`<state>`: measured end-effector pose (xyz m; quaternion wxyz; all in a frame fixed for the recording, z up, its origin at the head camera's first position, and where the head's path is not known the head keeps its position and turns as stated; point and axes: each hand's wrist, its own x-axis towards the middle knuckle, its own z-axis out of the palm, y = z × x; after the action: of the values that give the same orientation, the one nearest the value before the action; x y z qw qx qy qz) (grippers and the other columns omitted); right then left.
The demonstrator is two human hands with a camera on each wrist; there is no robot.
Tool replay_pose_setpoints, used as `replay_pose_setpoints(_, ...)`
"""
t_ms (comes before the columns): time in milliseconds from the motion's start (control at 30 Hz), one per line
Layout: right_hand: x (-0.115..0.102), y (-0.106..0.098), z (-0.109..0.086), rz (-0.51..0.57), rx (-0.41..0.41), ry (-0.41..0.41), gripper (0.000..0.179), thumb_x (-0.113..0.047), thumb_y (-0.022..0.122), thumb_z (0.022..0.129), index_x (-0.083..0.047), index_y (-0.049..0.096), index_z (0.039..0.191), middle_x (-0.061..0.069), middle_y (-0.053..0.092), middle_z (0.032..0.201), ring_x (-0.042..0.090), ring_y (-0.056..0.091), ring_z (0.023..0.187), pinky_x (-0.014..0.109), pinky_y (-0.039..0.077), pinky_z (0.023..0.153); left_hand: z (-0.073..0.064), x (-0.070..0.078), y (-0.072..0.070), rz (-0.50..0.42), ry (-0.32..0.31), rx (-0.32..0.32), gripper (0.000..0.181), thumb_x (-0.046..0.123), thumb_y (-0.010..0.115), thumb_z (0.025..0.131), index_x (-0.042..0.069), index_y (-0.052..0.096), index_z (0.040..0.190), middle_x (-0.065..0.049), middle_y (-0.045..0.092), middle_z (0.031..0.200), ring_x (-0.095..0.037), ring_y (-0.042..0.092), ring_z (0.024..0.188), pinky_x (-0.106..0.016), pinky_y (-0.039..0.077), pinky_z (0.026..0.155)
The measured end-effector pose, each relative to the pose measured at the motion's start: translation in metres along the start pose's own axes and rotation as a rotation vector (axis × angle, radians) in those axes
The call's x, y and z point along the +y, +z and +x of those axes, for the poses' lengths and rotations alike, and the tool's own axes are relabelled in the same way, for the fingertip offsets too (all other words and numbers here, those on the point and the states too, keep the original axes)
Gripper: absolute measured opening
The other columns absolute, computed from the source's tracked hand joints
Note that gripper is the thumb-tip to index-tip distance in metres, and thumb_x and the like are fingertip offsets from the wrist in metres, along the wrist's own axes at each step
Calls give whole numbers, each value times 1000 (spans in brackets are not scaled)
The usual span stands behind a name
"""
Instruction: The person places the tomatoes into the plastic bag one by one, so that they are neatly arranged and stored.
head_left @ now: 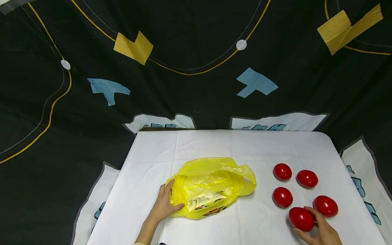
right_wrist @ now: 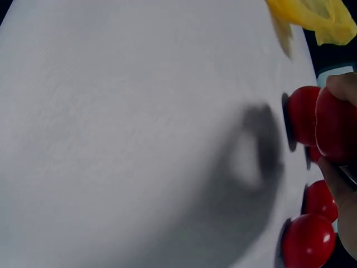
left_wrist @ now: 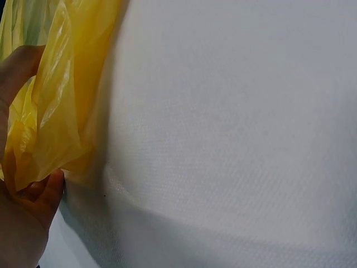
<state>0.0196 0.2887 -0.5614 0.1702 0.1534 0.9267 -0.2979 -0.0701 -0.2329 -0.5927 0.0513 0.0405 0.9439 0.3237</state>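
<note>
A crinkled yellow plastic bag with dark print lies on the table, its mouth gaping toward the right. My left hand grips the bag's left end; in the left wrist view the yellow film is bunched between thumb and fingers. At the lower right, my right hand holds a glossy red ball, tomato-like in shape, between thumb and fingers. The held red ball is raised over the table, and a shadow falls on the cloth. Near it lie several more red balls.
A white cloth covers the table. Behind it hangs a dark drape with yellow, blue and white patterns. One red ball lies right beside my right hand. A small dark object shows at the front edge of the view.
</note>
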Motion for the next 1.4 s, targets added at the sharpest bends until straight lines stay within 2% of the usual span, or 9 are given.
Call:
replay_pose_setpoints(333, -25, -8, -12, 34, -3, -40, 117, -61, 81, 58, 0, 25, 141, 31, 43, 127, 49, 45, 108, 54, 52, 79, -1, 1, -1, -4, -13, -12, 105, 43, 85, 65, 13, 27, 148, -13, 34, 130, -27, 47, 112, -45, 44, 94)
replay_pose_setpoints(600, -43, -7, -21, 38, 51, -145, 109, -58, 81, 61, -1, 30, 139, 26, 47, 128, 44, 51, 107, 56, 51, 81, -1, 3, -2, -9, -15, -8, 104, 43, 85, 65, 13, 28, 147, -14, 34, 131, -29, 45, 115, -46, 43, 96)
replay_pose_setpoints(933, -63, -4, -21, 35, 51, -225, 103, -56, 82, 63, -6, 34, 139, 24, 48, 131, 40, 54, 105, 51, 53, 78, -1, 4, -1, -11, -17, -15, 105, 42, 85, 65, 12, 27, 147, -14, 33, 131, -28, 44, 117, -45, 42, 97)
replay_pose_setpoints(1167, -73, -2, -21, 38, 65, -289, 95, -49, 83, 66, -5, 38, 137, 22, 51, 127, 38, 55, 104, 49, 54, 77, 0, 4, -1, -6, -21, -23, 105, 42, 85, 65, 13, 28, 147, -14, 34, 130, -28, 45, 115, -46, 43, 96)
replay_pose_setpoints(1400, -89, 4, -20, 55, 92, -376, 88, -45, 84, 66, -10, 42, 135, 17, 53, 126, 34, 56, 105, 49, 54, 78, 0, 5, -2, 0, -33, -30, 105, 43, 85, 64, 12, 28, 147, -13, 35, 128, -27, 45, 114, -45, 43, 95)
